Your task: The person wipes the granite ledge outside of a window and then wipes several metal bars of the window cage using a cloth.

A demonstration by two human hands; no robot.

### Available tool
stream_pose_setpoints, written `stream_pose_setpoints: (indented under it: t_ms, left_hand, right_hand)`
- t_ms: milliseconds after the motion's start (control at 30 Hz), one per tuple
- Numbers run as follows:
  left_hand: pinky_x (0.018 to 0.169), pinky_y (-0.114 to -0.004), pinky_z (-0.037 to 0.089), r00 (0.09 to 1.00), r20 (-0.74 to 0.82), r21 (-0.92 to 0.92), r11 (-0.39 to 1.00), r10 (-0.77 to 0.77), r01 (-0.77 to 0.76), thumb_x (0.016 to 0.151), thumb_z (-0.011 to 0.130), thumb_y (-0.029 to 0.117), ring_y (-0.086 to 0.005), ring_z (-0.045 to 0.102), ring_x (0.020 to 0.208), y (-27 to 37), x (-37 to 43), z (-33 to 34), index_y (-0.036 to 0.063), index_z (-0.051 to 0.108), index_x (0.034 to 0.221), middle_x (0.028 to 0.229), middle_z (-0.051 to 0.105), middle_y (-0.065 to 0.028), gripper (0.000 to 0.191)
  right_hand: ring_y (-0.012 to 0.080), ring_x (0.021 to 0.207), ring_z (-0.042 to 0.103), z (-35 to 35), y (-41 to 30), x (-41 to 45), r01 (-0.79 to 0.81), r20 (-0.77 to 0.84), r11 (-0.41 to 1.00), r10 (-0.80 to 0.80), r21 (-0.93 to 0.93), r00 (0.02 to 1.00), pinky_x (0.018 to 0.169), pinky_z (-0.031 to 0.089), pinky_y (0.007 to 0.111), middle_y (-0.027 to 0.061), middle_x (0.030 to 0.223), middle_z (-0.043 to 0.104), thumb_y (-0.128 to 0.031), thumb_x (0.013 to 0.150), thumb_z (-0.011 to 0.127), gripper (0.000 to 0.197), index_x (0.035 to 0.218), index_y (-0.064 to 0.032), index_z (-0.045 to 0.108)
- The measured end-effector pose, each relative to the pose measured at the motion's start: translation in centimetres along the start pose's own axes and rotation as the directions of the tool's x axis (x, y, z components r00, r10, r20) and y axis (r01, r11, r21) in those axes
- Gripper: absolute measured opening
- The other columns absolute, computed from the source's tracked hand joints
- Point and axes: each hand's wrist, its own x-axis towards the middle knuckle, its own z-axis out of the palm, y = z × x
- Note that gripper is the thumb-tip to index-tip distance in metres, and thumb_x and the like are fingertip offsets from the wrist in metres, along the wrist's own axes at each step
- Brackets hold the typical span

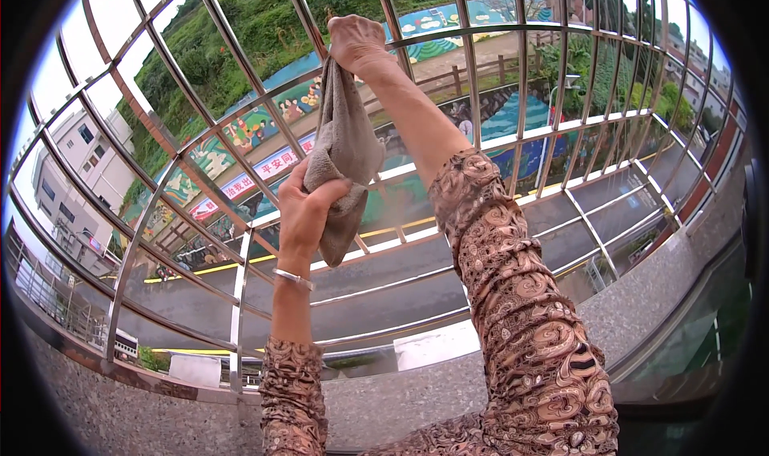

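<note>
A grey-brown cloth hangs in folds between my two hands, in front of a metal bar grille. My right hand is raised at the upper middle, closed around the cloth's top end and against an upright bar; its fingertips are hidden. Lower and to the left, my left hand grips the cloth's bunched lower part, thumb across the front. The cloth's loose end droops below that thumb. A metal bangle is on my left wrist, and both sleeves are patterned.
The grille curves around the front and both sides, with horizontal rails crossing the uprights. Below it runs a speckled stone ledge. A window pane is at the lower right. Beyond the bars lie a road, a painted wall and a white building.
</note>
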Motion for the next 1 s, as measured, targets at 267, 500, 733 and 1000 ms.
stream_pose_setpoints:
  t_ms: [267, 500, 733, 1000]
  left_hand:
    - [0.072, -0.024, 0.047, 1.000, 0.014, 0.103, 0.995, -0.013, 0.011, 0.065, 0.068, 0.005, -0.0129, 0.058, 0.077, -2.9, -1.5, 1.3, -0.0051, 0.059, 0.105, 0.087, 0.063, -0.0068, 0.042]
    - [0.073, -0.024, 0.045, 0.978, 0.101, 0.136, 0.977, -0.181, 0.166, 0.064, 0.066, 0.005, -0.0127, 0.055, 0.081, -7.1, -4.5, 1.8, -0.0041, 0.060, 0.102, 0.090, 0.059, -0.0046, 0.040]
    - [0.077, -0.028, 0.044, 0.937, 0.266, 0.124, 0.972, -0.226, 0.200, 0.063, 0.068, 0.011, -0.0179, 0.055, 0.085, -12.3, -9.5, 8.2, -0.0025, 0.059, 0.106, 0.090, 0.057, -0.0076, 0.046]
    - [0.075, -0.031, 0.044, 0.942, 0.265, 0.027, 0.978, -0.207, 0.208, 0.063, 0.066, 0.015, -0.0224, 0.055, 0.083, -12.9, -7.7, 12.4, -0.0007, 0.058, 0.109, 0.090, 0.051, -0.0117, 0.048]
  right_hand:
    - [0.0319, 0.068, 0.065, -1.1, 1.2, -4.1, 0.038, -0.189, 0.992, -0.015, 0.119, 0.982, 0.055, 0.051, 0.040, 0.0172, 0.070, 0.064, -0.008, 0.078, 0.055, 0.003, 0.079, -0.0053, 0.054]
    - [0.0363, 0.073, 0.061, 1.8, 8.5, -13.3, -0.157, -0.063, 0.967, 0.173, 0.202, 0.983, 0.061, 0.048, 0.042, 0.0137, 0.071, 0.063, -0.017, 0.075, 0.057, 0.013, 0.084, -0.0078, 0.056]
    - [0.0177, 0.058, 0.058, -0.2, 15.8, -24.6, -0.602, 0.120, 0.574, 0.661, 0.555, 0.741, 0.056, 0.046, 0.029, 0.0092, 0.064, 0.060, -0.017, 0.067, 0.066, 0.020, 0.075, 0.0001, 0.059]
    - [0.0346, 0.074, 0.061, 0.3, 19.9, -24.4, -0.513, -0.122, 0.852, 0.522, 0.103, 0.844, 0.068, 0.047, 0.041, 0.0142, 0.076, 0.063, -0.031, 0.068, 0.067, 0.032, 0.084, -0.0043, 0.060]
